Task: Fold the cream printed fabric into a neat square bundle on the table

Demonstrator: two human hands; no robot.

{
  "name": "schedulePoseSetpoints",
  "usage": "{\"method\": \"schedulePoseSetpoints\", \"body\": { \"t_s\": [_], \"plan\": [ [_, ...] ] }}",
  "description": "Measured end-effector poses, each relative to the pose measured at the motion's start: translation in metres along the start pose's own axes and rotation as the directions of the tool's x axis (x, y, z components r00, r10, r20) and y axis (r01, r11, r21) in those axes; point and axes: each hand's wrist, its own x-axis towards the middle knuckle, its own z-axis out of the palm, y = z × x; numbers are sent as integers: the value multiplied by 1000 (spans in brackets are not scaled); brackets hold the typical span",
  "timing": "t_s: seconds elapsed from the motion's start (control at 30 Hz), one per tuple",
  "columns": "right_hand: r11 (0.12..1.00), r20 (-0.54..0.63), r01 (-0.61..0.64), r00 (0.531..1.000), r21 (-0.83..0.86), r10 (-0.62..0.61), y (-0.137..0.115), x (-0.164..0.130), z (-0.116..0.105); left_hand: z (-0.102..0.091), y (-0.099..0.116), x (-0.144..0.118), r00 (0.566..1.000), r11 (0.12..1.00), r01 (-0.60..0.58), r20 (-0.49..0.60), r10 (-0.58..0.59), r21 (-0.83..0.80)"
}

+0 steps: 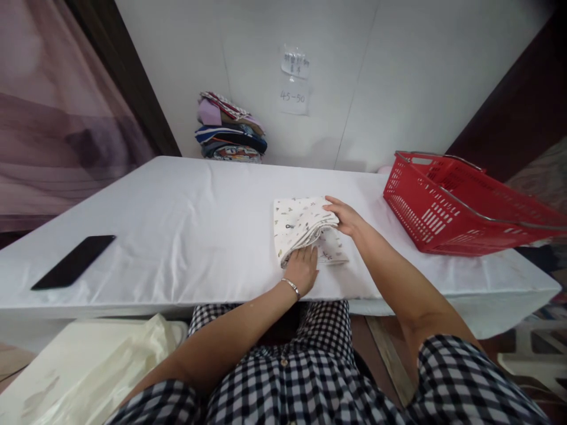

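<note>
- Head view: a person in a black-and-white checked garment is standing at a table (177,236) covered with a white sheet, both bare forearms reaching forward over its near edge.
- A folded white cloth (301,227) printed with small dark and coloured motifs is lying on the sheet near the front edge, a little right of the table's middle.
- The left hand (303,268) is resting flat, fingers extended and close together, on the near lower corner of the cloth, pressing it against the sheet; a thin bracelet (291,286) is sitting on that wrist.
- The right hand (343,217) is lying on the right edge of the cloth, fingers curled over the stacked folded layers; whether it is pinching them or only touching them cannot be told.
- The two hands are working apart from each other, one at the near corner and one at the right side of the same cloth.
- A red plastic basket (443,206) with wire handles is sitting on the right part of the table, well apart from the cloth.
- A dark phone (73,261) is lying flat near the left front edge of the table.
- A pile of folded clothes (230,133) in mixed colours is standing at the far edge, against the white wall.
- Two small paper notes (295,79) are hanging on the wall above the table; the lower one is reading "45-50".
- A pale plastic bag (110,366) is lying below the table at lower left.
</note>
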Motion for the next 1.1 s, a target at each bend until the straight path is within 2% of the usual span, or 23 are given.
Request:
{"method": "schedulePoseSetpoints", "body": {
  "t_s": [0.1,0.2,0.33,0.4,0.57,0.67,0.77,0.83,0.9,1.0,1.1],
  "plan": [
    [1000,-8,-5,1000,-2,5,1,-1,-1,-4,0,2,982,992,119,139,-125,50],
    [1000,-5,-18,1000,-1,18,5,-1,-2,-10,1,-1,950,976,196,228,-213,94],
    [1000,-8,-27,1000,-7,27,11,1,-3,-14,1,-5,905,959,194,339,-256,206],
    [1000,-20,-21,1000,-9,21,14,2,-5,-13,0,-7,901,958,161,360,-240,236],
    [999,-4,-32,999,-29,32,20,0,-14,0,-8,-19,958,967,39,267,-109,254],
    [996,-40,-48,998,-74,45,23,-3,-18,9,-13,-27,981,980,5,188,-43,197],
    [990,-43,22,999,-142,-28,29,-6,-27,12,-17,-31,993,995,3,115,-14,96],
    [971,-45,48,997,-236,-60,38,-7,-38,10,-19,-34,994,996,-25,111,15,86],
    [905,-106,-25,994,-424,-22,50,-8,-50,6,-20,-36,989,990,-78,133,62,115],
    [701,-194,-139,981,-700,1,66,-9,-64,2,-19,-39,982,979,-141,150,119,148],
    [545,-161,-94,984,-833,-77,71,-9,-68,3,-17,-42,987,985,-124,115,110,116]
  ]
}}
